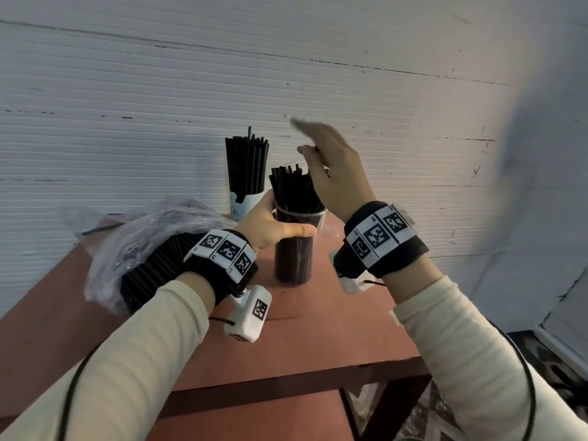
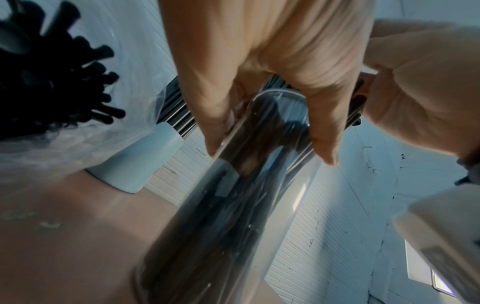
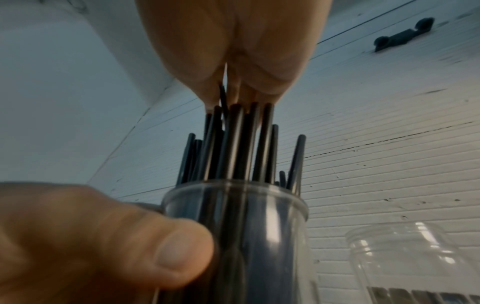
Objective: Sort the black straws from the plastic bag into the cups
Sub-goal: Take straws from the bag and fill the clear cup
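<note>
A clear plastic cup (image 1: 294,249) packed with black straws (image 1: 294,186) stands on the red-brown table (image 1: 318,329). My left hand (image 1: 273,222) grips this cup near its rim, thumb across the front. In the left wrist view the left fingers (image 2: 322,144) curl round the cup (image 2: 228,205). My right hand (image 1: 327,160) hovers over the straw tops with straight fingers; in the right wrist view the right hand (image 3: 233,61) touches the straw tips (image 3: 239,144) above the cup (image 3: 233,216). A crumpled plastic bag (image 1: 143,243) full of black straws lies at the left.
A pale blue paper cup (image 1: 245,205) filled with straws stands behind, against the white ribbed wall. An empty clear jar (image 3: 415,263) sits right of the held cup. The table's near edge (image 1: 302,374) and right edge drop off to the floor.
</note>
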`<state>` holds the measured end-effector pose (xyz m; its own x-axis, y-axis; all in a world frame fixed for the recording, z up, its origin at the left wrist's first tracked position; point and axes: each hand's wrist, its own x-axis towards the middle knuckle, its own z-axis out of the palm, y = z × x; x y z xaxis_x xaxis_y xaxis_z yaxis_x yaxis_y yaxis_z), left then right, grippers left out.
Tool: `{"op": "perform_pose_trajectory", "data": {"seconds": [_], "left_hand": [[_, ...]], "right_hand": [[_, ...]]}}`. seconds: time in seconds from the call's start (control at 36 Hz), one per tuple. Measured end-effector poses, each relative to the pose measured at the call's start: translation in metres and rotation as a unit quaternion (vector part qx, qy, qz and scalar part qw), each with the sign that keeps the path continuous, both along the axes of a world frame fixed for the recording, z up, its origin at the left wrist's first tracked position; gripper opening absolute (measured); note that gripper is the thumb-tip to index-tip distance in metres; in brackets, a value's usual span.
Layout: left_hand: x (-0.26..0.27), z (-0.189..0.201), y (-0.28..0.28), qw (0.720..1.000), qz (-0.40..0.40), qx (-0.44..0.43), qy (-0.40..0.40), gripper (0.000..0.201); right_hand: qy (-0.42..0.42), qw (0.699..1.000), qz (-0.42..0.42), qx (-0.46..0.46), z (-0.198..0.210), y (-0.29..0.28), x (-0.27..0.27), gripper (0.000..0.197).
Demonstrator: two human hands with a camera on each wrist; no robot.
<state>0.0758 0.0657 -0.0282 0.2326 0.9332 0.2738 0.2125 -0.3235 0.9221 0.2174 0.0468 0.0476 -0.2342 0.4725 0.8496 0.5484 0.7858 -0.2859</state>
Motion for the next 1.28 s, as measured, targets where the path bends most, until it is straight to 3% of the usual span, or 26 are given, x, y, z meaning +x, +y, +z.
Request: {"op": "perform_pose_trajectory", "data": {"seconds": [0.06,0.14,0.25,0.39,0.47,0.61,0.67,0.75,0.81,0.89,0.97,1.11,1.19,1.28], "left_hand": [[0.0,0.0,-0.001,1.0,0.003,0.002,0.006,0.09],[0.001,-0.001,-0.002,1.0,0.008,0.005,0.012,0.085],[0.002,-0.001,-0.002,1.0,0.013,0.003,0.016,0.084],[0.006,0.002,-0.004,1.0,0.006,0.0,-0.006,0.084],[0.003,0.004,-0.008,1.0,-0.006,-0.005,-0.002,0.084],[-0.011,0.011,-0.021,0.997,0.035,-0.012,0.069,0.108],[-0.024,0.015,-0.03,0.993,0.08,0.014,0.089,0.095],[-0.047,0.028,-0.047,0.982,0.125,0.087,0.113,0.049],[-0.064,0.039,-0.059,0.974,0.156,0.118,0.118,0.028],[-0.09,0.05,-0.075,0.964,0.193,0.147,0.111,0.015],[-0.118,0.051,-0.084,0.949,0.227,0.161,0.146,0.011],[-0.161,0.036,-0.09,0.916,0.239,0.12,0.297,0.011],[-0.177,0.025,-0.09,0.926,0.185,0.088,0.317,0.017],[-0.188,0.017,-0.091,0.94,0.155,0.043,0.3,0.042]], "right_hand": [[-0.06,0.996,-0.049,-0.049,-0.002,0.0,-0.001,0.028],[-0.132,0.979,-0.095,-0.121,-0.006,-0.002,0.001,0.038],[-0.13,0.984,-0.066,-0.102,-0.005,-0.008,0.004,0.044],[-0.24,0.961,-0.077,-0.113,-0.006,-0.012,0.005,0.044],[-0.225,0.964,-0.086,-0.114,-0.002,-0.013,0.006,0.042],[-0.138,0.987,-0.046,-0.066,0.004,-0.018,0.0,0.039],[-0.087,0.995,-0.026,-0.029,0.004,-0.023,-0.006,0.035],[-0.022,1.0,-0.01,0.001,0.002,-0.03,-0.019,0.024],[-0.003,1.0,0.006,-0.018,-0.001,-0.036,-0.032,0.015],[-0.012,0.996,0.033,-0.083,-0.01,-0.043,-0.054,0.011],[-0.069,0.978,0.035,-0.194,-0.021,-0.046,-0.076,0.016],[-0.266,0.907,0.043,-0.324,-0.04,-0.045,-0.12,0.025],[-0.352,0.87,0.028,-0.344,-0.046,-0.047,-0.142,0.032],[-0.396,0.85,0.023,-0.348,-0.053,-0.047,-0.16,0.037]]}}
